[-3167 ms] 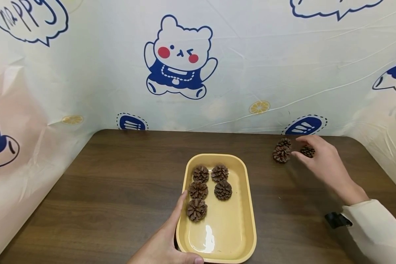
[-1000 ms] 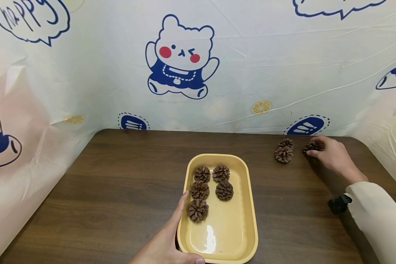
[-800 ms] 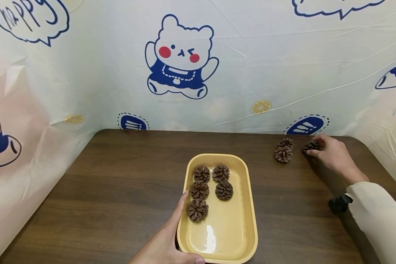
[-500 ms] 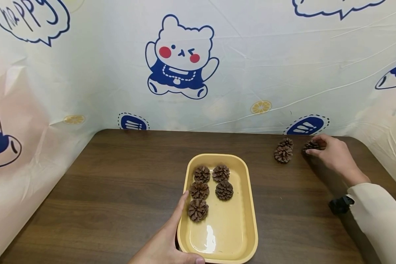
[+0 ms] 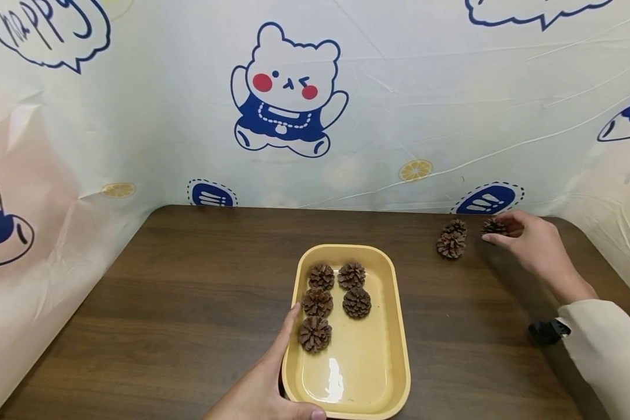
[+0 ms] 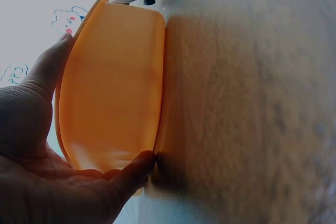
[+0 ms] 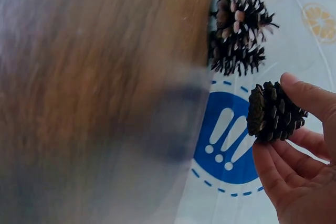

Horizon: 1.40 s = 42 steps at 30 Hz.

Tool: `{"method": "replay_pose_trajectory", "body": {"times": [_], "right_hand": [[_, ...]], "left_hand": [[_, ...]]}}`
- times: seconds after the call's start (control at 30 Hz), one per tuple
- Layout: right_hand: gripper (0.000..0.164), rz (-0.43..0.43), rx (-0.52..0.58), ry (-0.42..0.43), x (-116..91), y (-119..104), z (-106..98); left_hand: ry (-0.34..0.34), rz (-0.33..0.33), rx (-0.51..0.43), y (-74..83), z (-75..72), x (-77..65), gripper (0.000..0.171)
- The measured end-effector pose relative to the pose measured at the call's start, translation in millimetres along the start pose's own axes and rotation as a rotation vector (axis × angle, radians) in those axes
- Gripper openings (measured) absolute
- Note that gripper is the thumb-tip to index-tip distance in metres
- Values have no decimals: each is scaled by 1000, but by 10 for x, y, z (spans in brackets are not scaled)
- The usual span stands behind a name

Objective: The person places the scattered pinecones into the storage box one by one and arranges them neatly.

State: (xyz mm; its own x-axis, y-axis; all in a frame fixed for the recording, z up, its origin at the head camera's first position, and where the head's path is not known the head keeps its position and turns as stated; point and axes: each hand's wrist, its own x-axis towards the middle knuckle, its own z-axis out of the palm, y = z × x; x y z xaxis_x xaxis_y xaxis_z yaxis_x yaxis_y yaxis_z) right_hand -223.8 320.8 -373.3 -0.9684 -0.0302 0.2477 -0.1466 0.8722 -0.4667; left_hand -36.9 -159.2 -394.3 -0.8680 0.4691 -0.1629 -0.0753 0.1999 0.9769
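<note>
In the head view, my right hand (image 5: 541, 248) pinches a brown pine cone (image 5: 493, 227) between thumb and fingers at the back right of the table. The right wrist view shows that pine cone (image 7: 274, 113) held a little above the tabletop, its scales facing sideways. My left hand (image 5: 265, 379) grips the near left corner of a yellow tray (image 5: 367, 361), one finger along its left side and the thumb at its near edge. Several pine cones (image 5: 315, 334) lie in the tray, three down the left side and two beside them.
Two more pine cones (image 5: 451, 245) sit close together on the dark wooden table (image 5: 189, 303), just left of my right hand. A pale printed sheet (image 5: 388, 116) rises behind the table and along both sides.
My right hand has moved from open beside the pine cone to pinching it, and has just lifted it slightly. The left hand and the tray have stayed in place.
</note>
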Motion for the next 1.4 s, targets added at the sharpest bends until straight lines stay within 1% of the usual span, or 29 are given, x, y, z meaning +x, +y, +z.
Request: {"method": "replay_pose_trajectory", "body": {"times": [0.23,0.43,0.53,0.63,0.77,0.87,1.07,1.23,1.4], "right_hand": [[41,-40,24,26,-56,-150,-26],[38,-113,23,47,-117,-289,-27],[38,-144,32,59,-146,-361,-20],[39,-170,38,65,-178,-428,-10],[40,-232,38,91,-224,-508,15],[43,-282,27,121,-269,-575,42],[47,-355,5,159,-382,-742,99],[48,-420,25,171,-470,-882,134],[53,-499,67,179,-558,-1008,170]], "left_hand": [[9,4,21,-2,0,0,137],[9,-2,17,-8,-1,-1,137],[9,8,21,-10,-2,0,137],[11,26,35,-14,-2,0,137],[11,48,49,-19,-3,2,137],[10,54,52,-21,-3,2,137],[8,50,51,-23,-5,2,138],[6,48,46,-23,-4,4,137],[15,58,67,-25,-2,0,138]]}}
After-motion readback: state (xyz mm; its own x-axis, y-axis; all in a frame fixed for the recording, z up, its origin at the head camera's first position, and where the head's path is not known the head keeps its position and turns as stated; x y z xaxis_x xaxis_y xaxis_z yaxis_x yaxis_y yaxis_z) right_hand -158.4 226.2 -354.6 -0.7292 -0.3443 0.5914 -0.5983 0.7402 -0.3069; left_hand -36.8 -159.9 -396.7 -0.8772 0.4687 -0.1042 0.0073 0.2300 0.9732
